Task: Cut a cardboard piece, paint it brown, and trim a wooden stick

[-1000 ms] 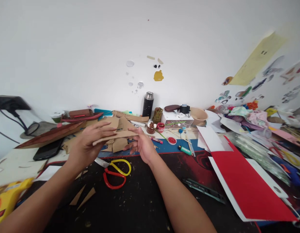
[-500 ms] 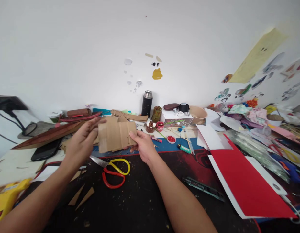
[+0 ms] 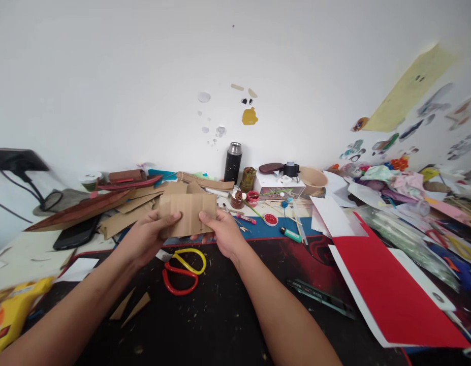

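A creased piece of brown cardboard [image 3: 188, 209] is held up above the far edge of the dark mat. My left hand [image 3: 153, 231] grips its left side, thumb on the near face and fingers behind. On the right side my right hand [image 3: 223, 231] pinches it the same way, with fingers partly hidden behind. Below the cardboard lie scissors [image 3: 185, 272] with one yellow and one red handle loop; my left hand covers part of their blades. Thin cardboard scraps [image 3: 136, 309] rest on the mat near my left forearm.
Red paper [image 3: 399, 284] on white sheets lies at the right, beside a dark utility knife [image 3: 321, 297]. A yellow glue gun [image 3: 18, 312] is at the left edge. Behind stand a black flask [image 3: 232, 163], paint pots [image 3: 238, 199] and a long brown boat-shaped piece [image 3: 77, 211].
My left hand, loose beside the cardboard's left edge before, has closed on it. The view has shifted slightly, and my right hand keeps its hold.
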Motion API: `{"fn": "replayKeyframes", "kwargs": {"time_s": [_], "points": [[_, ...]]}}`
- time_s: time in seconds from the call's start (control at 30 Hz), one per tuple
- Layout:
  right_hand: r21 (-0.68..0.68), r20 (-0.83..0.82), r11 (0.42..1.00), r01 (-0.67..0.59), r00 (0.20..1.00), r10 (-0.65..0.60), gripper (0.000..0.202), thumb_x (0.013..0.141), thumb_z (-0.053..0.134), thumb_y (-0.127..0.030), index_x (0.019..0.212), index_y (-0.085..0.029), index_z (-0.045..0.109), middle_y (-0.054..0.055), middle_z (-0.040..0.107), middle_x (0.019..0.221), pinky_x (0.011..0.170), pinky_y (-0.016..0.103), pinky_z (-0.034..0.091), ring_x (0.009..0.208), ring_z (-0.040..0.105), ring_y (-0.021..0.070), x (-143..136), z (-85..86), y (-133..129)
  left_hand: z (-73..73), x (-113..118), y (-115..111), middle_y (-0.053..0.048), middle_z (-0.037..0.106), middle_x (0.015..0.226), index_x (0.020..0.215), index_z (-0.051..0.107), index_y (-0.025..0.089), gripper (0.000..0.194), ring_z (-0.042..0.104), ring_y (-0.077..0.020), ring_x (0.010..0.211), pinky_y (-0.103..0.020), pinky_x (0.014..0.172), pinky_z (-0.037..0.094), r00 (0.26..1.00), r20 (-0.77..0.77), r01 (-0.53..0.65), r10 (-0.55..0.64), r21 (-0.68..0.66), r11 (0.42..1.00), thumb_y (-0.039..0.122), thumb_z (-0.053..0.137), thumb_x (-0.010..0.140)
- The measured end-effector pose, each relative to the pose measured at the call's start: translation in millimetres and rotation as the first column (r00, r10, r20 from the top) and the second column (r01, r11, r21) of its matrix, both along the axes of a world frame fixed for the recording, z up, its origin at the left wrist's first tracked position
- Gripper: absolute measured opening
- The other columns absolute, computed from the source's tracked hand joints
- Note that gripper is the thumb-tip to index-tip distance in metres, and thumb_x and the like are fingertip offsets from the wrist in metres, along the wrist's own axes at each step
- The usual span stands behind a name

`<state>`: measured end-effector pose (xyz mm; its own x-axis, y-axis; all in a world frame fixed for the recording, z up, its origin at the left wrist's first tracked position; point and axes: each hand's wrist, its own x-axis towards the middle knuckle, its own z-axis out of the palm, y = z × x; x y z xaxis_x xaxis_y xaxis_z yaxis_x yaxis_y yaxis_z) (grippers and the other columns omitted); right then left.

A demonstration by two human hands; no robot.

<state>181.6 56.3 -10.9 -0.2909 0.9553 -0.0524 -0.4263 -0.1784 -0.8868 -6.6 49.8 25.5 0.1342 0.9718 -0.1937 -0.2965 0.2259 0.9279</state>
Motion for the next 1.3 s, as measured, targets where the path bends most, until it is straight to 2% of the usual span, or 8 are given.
{"fn": "replayKeyframes", "kwargs": {"time_s": [0.13, 0.27, 0.47, 0.6, 0.77, 0.93, 1.13, 1.3], "points": [[-0.036, -0.094, 0.995, -0.097, 0.991, 0.094, 0.049, 0.077, 0.089, -0.055, 0.101, -0.017, 0.069, 0.005, 0.078, 0.078, 0.039, 0.02, 0.047, 0.051, 0.071, 0.0166, -0.2, -2.2, -0.1, 0.2, 6.9, -5.2, -0.012, 0.084, 0.104, 0.101, 0.08, 0.019, 0.045, 0.079, -0.0318, 0.089, -0.035, 0.065, 0.065, 0.997, 0.071, -0.042, 0.043, -0.005, 0.999, 0.036, 0.096, 0.063], [-0.034, -0.155, 0.987, -0.154, 0.977, 0.147, 0.048, 0.078, 0.088, -0.055, 0.1, -0.017, 0.068, 0.006, 0.078, 0.078, 0.039, 0.019, 0.047, 0.053, 0.072, 0.0173, -1.4, -2.7, -2.4, 1.8, 11.4, -9.7, -0.01, 0.084, 0.102, 0.102, 0.081, 0.022, 0.051, 0.076, -0.0285, 0.076, -0.035, 0.057, 0.063, 0.991, 0.13, 0.005, -0.001, -0.033, 0.999, 0.045, 0.097, 0.059], [-0.04, -0.099, 0.998, -0.055, 0.994, 0.05, 0.045, 0.081, 0.085, -0.058, 0.095, -0.018, 0.068, 0.004, 0.076, 0.077, 0.04, 0.019, 0.048, 0.051, 0.07, 0.0154, 0.8, -2.1, 1.7, 1.0, 3.6, -1.6, -0.007, 0.083, 0.09, 0.095, 0.081, 0.019, 0.047, 0.074, -0.0182, 0.071, -0.022, 0.062, 0.06, 0.989, 0.069, -0.131, 0.129, 0.016, 0.991, 0.035, 0.102, 0.056], [-0.074, -0.106, 0.997, -0.005, 0.994, -0.003, 0.045, 0.083, 0.083, -0.06, 0.09, -0.018, 0.067, 0.002, 0.073, 0.07, 0.039, 0.019, 0.042, 0.048, 0.066, 0.0133, 1.5, -3.5, 4.1, -1.8, 1.2, 2.1, -0.01, 0.084, 0.098, 0.097, 0.081, 0.016, 0.045, 0.076, -0.0213, 0.081, -0.023, 0.067, 0.061, 0.995, 0.079, -0.07, 0.068, 0.016, 0.997, 0.037, 0.099, 0.062], [-0.128, -0.203, 0.989, -0.068, 0.978, 0.041, 0.045, 0.079, 0.087, -0.057, 0.083, -0.018, 0.066, -0.002, 0.067, 0.062, 0.037, 0.018, 0.037, 0.043, 0.059, 0.0104, -2.0, -2.5, 0.5, -4.9, 5.4, -3.0, -0.012, 0.083, 0.107, 0.107, 0.08, 0.018, 0.051, 0.078, -0.0302, 0.099, -0.032, 0.079, 0.066, 0.982, 0.19, -0.017, 0.018, -0.002, 1.0, 0.036, 0.098, 0.063], [-0.1, -0.269, 0.986, -0.136, 0.958, 0.105, 0.05, 0.076, 0.089, -0.06, 0.088, -0.017, 0.067, 0.0, 0.072, 0.068, 0.035, 0.02, 0.034, 0.042, 0.058, 0.0102, -5.8, -0.5, -4.2, -9.4, 4.4, -7.2, -0.015, 0.083, 0.102, 0.109, 0.079, 0.014, 0.054, 0.078, -0.0351, 0.1, -0.043, 0.087, 0.066, 0.949, 0.295, 0.108, -0.113, 0.035, 0.994, 0.038, 0.098, 0.064], [-0.033, -0.186, 0.995, -0.099, 0.978, 0.092, 0.056, 0.07, 0.088, -0.069, 0.084, -0.018, 0.068, 0.001, 0.072, 0.066, 0.035, 0.021, 0.037, 0.043, 0.06, 0.013, -2.6, -1.0, -1.9, 0.7, -5.6, -0.8, -0.013, 0.083, 0.09, 0.103, 0.08, 0.012, 0.053, 0.077, -0.0232, 0.071, -0.026, 0.061, 0.062, 0.985, 0.17, -0.015, 0.015, 0.002, 1.0, 0.031, 0.102, 0.058], [0.005, -0.013, 1.0, -0.012, 1.0, 0.013, 0.062, 0.068, 0.086, -0.075, 0.088, -0.019, 0.071, 0.0, 0.07, 0.064, 0.035, 0.023, 0.039, 0.042, 0.058, 0.0137, -4.1, 0.1, -5.0, 12.8, -16.9, 3.8, -0.009, 0.08, 0.079, 0.096, 0.079, 0.013, 0.044, 0.073, -0.0218, 0.065, -0.028, 0.06, 0.062, 0.997, 0.055, 0.06, -0.055, -0.1, 0.993, 0.025, 0.1, 0.059]]}}
